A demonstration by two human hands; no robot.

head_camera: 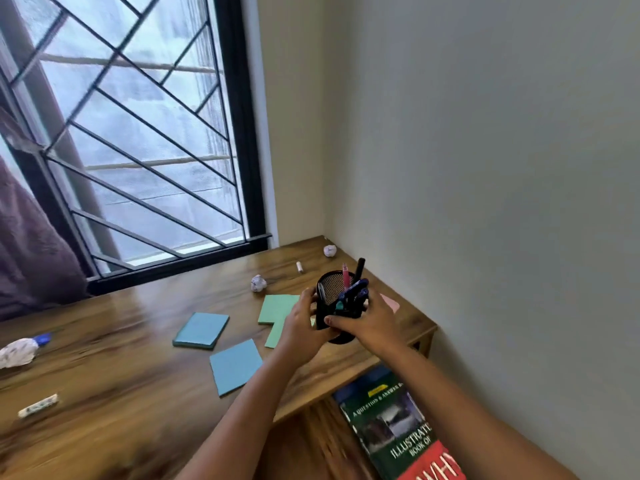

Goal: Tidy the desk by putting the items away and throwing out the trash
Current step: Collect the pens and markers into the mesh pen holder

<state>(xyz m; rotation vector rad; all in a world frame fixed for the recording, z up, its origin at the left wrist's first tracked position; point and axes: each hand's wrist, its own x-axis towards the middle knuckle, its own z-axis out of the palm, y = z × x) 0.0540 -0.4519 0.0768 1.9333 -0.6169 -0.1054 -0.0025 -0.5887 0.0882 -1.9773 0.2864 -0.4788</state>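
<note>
The left hand [300,329] and right hand [372,323] close their grip round a black mesh pen holder [331,288], held upright over the right end of the bench [114,344] with several pens [356,292] in it. Green notes [277,308] and one pink note [390,302] lie partly hidden behind the hands. Just left lie two pads: a farther blue pad [201,330] and a nearer blue pad [235,367]. There are three paper balls: a corner ball [329,250], a window ball [258,283] and a far-left ball [18,351]. The wall [485,202] stands close on the right. A book [391,420] lies below the front edge. The widest open stretch is between the pads and the far-left ball.
</note>
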